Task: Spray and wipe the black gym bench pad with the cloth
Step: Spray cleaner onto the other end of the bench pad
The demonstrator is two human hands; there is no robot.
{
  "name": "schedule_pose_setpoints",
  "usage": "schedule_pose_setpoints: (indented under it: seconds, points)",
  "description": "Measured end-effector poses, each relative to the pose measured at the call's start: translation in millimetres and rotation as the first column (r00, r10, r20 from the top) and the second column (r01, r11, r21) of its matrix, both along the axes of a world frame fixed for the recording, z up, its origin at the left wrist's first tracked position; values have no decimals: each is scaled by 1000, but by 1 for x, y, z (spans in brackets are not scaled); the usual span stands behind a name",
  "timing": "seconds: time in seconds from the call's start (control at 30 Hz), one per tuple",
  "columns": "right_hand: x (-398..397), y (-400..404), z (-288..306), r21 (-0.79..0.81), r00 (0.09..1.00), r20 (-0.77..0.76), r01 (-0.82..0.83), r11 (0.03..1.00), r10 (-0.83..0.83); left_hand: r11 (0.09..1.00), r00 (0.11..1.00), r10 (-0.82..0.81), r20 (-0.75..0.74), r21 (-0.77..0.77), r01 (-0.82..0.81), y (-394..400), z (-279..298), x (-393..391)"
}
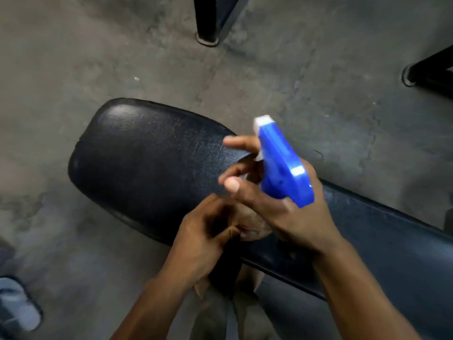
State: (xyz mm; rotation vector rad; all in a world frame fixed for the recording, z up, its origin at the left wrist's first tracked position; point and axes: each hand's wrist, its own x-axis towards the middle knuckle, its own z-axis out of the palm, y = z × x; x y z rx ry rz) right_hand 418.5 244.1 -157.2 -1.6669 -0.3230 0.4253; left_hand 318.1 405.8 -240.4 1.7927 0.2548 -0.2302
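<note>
The black gym bench pad [144, 163] runs from the centre left down to the lower right. Above it my right hand [289, 207] holds a spray bottle by its neck; the blue spray head [282, 165] with a white nozzle points up and left, and my fingers are loose around the trigger. My left hand [206, 239] is just below, its fingers closed on the bottle's pale body [252, 229], most of which is hidden between my hands. A brownish cloth [247, 280] hangs under my hands at the pad's near edge, partly hidden.
Grey rubber-tile floor [73, 57] surrounds the bench. Black metal equipment legs stand at the top centre [207, 25] and at the right edge [426, 72]. A grey shoe [17, 305] shows at the lower left.
</note>
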Motion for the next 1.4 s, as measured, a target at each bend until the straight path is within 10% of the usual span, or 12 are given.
schedule_pose_setpoints:
  seconds: [0.27, 0.5, 0.7, 0.87, 1.1, 1.4]
  points:
    - [-62, 38, -42, -343, 990, -83, 83, 936, -118, 750, 994, -95, 54, 660, 36, 95, -16, -2]
    - [-84, 73, -82, -427, 899, -220, 259, 866, -378, 554, 999, 13, 41, 832, -41, 110, -51, 31]
    - [-85, 85, -84, -514, 899, -72, 338, 788, -432, 491, 995, 10, 98, 866, -91, 110, -63, 27]
    - [-97, 97, -89, -466, 885, -233, 262, 845, -403, 509, 992, 13, 127, 853, -116, 113, -63, 28]
    - [-116, 119, -89, -521, 964, -105, 155, 839, -244, 731, 960, 110, 257, 634, -254, 134, -63, 26]
    - [-128, 150, -82, -465, 988, -86, 72, 883, -126, 517, 897, 404, 178, 765, -384, 230, -74, 29]
